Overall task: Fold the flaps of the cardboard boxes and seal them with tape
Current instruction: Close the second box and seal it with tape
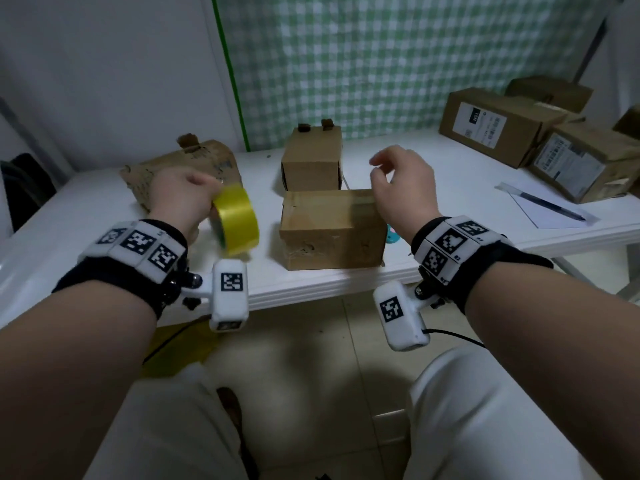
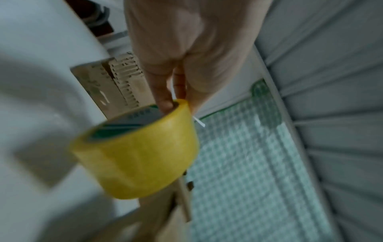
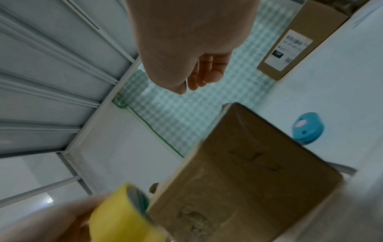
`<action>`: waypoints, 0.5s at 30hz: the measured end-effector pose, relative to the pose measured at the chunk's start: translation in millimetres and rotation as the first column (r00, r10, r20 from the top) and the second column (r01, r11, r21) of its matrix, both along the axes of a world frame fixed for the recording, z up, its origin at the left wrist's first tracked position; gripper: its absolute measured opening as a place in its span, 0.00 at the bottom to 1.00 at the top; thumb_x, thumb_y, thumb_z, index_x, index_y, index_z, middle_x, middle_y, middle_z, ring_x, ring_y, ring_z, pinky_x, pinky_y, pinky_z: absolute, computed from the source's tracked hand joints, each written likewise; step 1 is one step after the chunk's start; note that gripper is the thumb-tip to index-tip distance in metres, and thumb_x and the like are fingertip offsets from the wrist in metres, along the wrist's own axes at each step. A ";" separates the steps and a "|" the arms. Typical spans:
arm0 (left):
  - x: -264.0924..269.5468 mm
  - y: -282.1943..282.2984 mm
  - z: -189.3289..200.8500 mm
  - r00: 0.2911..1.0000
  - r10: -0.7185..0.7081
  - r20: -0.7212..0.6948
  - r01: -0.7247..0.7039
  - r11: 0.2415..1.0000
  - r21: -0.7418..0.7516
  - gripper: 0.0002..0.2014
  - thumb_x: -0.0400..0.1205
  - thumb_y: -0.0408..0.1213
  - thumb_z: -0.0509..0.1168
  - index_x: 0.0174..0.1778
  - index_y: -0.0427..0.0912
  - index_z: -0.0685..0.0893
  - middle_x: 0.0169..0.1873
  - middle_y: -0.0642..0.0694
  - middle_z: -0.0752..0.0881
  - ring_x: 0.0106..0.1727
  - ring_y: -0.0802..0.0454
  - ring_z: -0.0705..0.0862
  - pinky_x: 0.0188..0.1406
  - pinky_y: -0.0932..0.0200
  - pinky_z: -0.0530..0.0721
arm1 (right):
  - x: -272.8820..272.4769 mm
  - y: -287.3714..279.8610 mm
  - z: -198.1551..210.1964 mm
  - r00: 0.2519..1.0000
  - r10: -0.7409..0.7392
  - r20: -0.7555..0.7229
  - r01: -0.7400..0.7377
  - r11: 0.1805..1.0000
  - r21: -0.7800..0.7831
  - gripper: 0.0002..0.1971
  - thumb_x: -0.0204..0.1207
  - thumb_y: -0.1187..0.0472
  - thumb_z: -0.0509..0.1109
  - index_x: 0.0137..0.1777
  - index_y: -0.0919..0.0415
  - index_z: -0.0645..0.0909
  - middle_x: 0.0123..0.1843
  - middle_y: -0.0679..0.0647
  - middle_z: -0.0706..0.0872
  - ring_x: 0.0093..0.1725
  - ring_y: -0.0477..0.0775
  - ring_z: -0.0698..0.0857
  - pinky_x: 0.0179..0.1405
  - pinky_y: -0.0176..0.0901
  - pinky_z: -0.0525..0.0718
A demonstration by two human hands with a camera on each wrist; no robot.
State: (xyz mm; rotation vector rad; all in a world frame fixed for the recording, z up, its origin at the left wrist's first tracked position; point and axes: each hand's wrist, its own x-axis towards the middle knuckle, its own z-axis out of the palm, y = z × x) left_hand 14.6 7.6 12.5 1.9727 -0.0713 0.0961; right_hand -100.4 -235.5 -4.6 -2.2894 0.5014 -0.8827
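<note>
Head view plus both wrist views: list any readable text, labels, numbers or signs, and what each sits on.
No text can be read with confidence.
Shipping label on back-right box: print and barcode too small.
Label on nearer right box: barcodes, text blurred.
Wrist bands: square black-and-white coded markers, tiny digits unreadable.
Tape roll core held by left hand: green print, blurred.
Flattened cardboard: faded print, unreadable.
</note>
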 end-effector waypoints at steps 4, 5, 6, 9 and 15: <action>-18.6 -15.7 45.8 0.997 -0.075 0.009 0.073 0.929 -0.363 0.11 0.81 0.27 0.65 0.34 0.44 0.78 0.31 0.45 0.79 0.22 0.57 0.77 0.17 0.66 0.76 | -1.7 23.9 20.8 0.978 0.207 -0.010 -0.207 0.978 -0.011 0.13 0.77 0.52 0.69 0.59 0.54 0.80 0.51 0.49 0.83 0.41 0.44 0.75 0.46 0.38 0.74; -24.8 -22.0 58.6 0.996 -0.078 0.038 0.086 0.920 -0.381 0.11 0.81 0.28 0.65 0.34 0.44 0.77 0.31 0.46 0.79 0.22 0.57 0.77 0.15 0.67 0.75 | -3.3 29.5 25.4 0.957 0.287 -0.048 -0.288 0.958 -0.009 0.18 0.74 0.49 0.72 0.62 0.53 0.79 0.53 0.49 0.81 0.41 0.42 0.74 0.46 0.37 0.73; -28.7 -27.5 68.2 0.995 -0.081 0.066 0.100 0.917 -0.385 0.11 0.81 0.29 0.65 0.34 0.45 0.77 0.31 0.46 0.79 0.24 0.57 0.77 0.15 0.68 0.74 | -4.2 34.6 28.4 0.926 0.366 -0.097 -0.368 0.930 -0.010 0.24 0.71 0.46 0.75 0.65 0.52 0.77 0.55 0.49 0.80 0.41 0.41 0.73 0.47 0.36 0.72; -42.1 -42.0 86.3 0.992 -0.083 0.096 0.117 0.892 -0.436 0.11 0.81 0.30 0.66 0.34 0.46 0.78 0.32 0.48 0.79 0.28 0.56 0.79 0.20 0.67 0.79 | -4.6 48.3 33.6 0.839 0.503 -0.209 -0.522 0.851 -0.047 0.42 0.58 0.41 0.82 0.72 0.50 0.70 0.64 0.50 0.75 0.53 0.41 0.75 0.52 0.37 0.73; -59.7 -59.0 92.2 0.982 -0.186 -0.024 0.136 0.798 -0.587 0.07 0.82 0.29 0.65 0.39 0.42 0.77 0.32 0.46 0.82 0.24 0.57 0.84 0.25 0.63 0.85 | -7.1 54.8 38.5 0.879 0.471 -0.076 -0.476 0.877 -0.059 0.34 0.57 0.44 0.82 0.63 0.50 0.77 0.53 0.46 0.85 0.53 0.48 0.84 0.51 0.45 0.83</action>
